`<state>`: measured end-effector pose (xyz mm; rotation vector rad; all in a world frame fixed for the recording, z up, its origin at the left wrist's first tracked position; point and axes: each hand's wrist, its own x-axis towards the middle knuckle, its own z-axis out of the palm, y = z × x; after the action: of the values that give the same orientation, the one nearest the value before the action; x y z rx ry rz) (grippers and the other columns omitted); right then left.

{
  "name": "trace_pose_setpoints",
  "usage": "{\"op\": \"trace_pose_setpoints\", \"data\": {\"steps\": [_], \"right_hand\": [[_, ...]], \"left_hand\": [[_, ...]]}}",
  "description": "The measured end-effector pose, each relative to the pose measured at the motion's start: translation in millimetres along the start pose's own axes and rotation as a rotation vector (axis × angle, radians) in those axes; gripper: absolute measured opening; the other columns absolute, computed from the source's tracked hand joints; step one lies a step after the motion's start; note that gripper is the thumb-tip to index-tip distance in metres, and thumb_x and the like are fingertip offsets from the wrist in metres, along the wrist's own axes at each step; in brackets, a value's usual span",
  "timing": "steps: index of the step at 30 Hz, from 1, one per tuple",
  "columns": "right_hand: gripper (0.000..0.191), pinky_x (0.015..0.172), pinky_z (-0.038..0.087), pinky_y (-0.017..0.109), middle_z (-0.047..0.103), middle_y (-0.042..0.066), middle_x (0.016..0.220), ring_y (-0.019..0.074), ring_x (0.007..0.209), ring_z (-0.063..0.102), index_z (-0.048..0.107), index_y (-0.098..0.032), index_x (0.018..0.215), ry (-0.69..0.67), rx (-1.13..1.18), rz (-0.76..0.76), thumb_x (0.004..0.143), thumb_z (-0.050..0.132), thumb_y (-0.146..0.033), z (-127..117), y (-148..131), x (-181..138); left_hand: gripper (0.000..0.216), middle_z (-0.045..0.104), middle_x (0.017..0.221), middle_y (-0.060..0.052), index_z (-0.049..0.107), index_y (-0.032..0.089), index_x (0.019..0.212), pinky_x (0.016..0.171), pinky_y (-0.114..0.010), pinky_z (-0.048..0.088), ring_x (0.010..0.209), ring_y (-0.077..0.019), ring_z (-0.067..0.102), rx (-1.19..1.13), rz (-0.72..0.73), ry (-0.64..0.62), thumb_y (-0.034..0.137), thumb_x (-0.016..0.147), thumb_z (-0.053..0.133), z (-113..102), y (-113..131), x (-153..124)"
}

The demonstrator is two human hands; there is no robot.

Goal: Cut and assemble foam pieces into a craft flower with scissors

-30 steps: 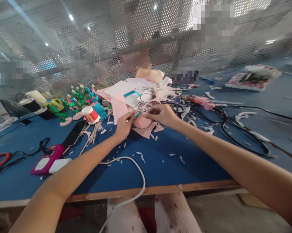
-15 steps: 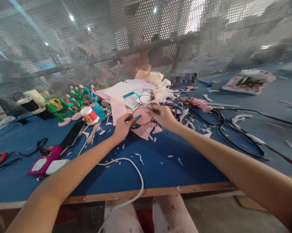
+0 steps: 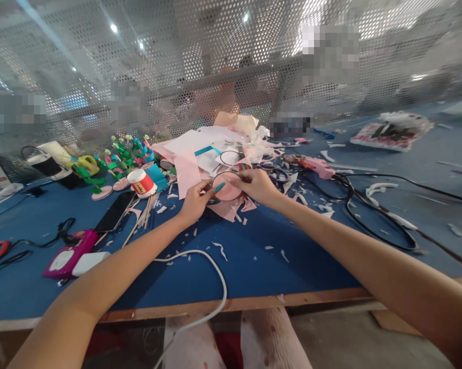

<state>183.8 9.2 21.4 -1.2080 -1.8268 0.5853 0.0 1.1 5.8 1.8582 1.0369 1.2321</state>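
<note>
Between my two hands is a round pink disc (image 3: pixel 227 188) with a thin dark rim, held just above the blue table. My left hand (image 3: pixel 196 199) pinches its left edge, the thumb with a teal nail lying across the face. On the upper right edge, the fingers of my right hand (image 3: pixel 256 184) are closed against the rim. Pink paper scraps (image 3: pixel 230 209) lie under the disc. Just beyond it sits another thin dark ring (image 3: pixel 230 157) on the paper pile.
White and pink sheets (image 3: pixel 188 148) are heaped behind my hands. On the left are a red-and-white paper cup (image 3: pixel 142 183), green craft plants (image 3: pixel 119 159), a phone (image 3: pixel 114 212) and a magenta power strip (image 3: pixel 70 254). A pink glue gun (image 3: pixel 318 167) and black cable (image 3: pixel 354 192) lie right.
The disc has shifted slightly right and more of its face shows. My right fingers have moved off the face towards its right edge. My left hand is nearly still.
</note>
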Motion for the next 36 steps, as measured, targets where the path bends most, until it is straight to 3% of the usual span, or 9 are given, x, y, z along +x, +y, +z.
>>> {"op": "trace_pose_setpoints", "data": {"steps": [11, 19, 30, 36], "right_hand": [[0.037, 0.039, 0.029, 0.022, 0.04, -0.003, 0.04, 0.0103, 0.038, 0.045, 0.04, -0.019, 0.049, 0.046, 0.008, 0.019, 0.07, 0.053, -0.047, -1.3, -0.9, 0.2], [0.039, 0.04, 0.027, 0.022, 0.041, -0.002, 0.04, 0.0099, 0.041, 0.045, 0.038, -0.019, 0.049, 0.017, -0.011, -0.004, 0.072, 0.052, -0.048, -0.3, -2.2, -1.7], [0.041, 0.042, 0.027, 0.022, 0.039, -0.002, 0.041, 0.0096, 0.044, 0.043, 0.034, -0.019, 0.047, 0.017, -0.092, -0.027, 0.071, 0.052, -0.046, -1.1, -1.6, -0.9], [0.038, 0.044, 0.026, 0.022, 0.038, -0.002, 0.041, 0.0096, 0.044, 0.043, 0.033, -0.019, 0.047, 0.009, -0.122, -0.018, 0.072, 0.052, -0.039, -1.7, -4.6, -1.1]], "left_hand": [[0.037, 0.063, 0.092, -0.008, 0.062, 0.011, 0.097, 0.073, -0.025, 0.045, 0.086, -0.017, 0.054, -0.093, -0.021, 0.011, 0.036, 0.069, 0.062, 2.0, 0.6, 0.5], [0.036, 0.055, 0.074, -0.001, 0.062, 0.012, 0.094, 0.062, -0.021, 0.043, 0.07, -0.0111, 0.05, -0.098, -0.04, -0.005, 0.036, 0.067, 0.064, 1.3, -0.4, 0.5], [0.031, 0.043, 0.068, 0.002, 0.061, 0.012, 0.089, 0.059, -0.019, 0.037, 0.064, -0.0086, 0.04, -0.041, -0.013, -0.028, 0.036, 0.07, 0.06, 1.3, -2.7, 1.9], [0.031, 0.045, 0.068, 0.001, 0.062, 0.012, 0.091, 0.061, -0.02, 0.037, 0.065, -0.0097, 0.04, 0.018, 0.005, -0.002, 0.036, 0.07, 0.061, 1.0, -7.0, 3.0]]}}
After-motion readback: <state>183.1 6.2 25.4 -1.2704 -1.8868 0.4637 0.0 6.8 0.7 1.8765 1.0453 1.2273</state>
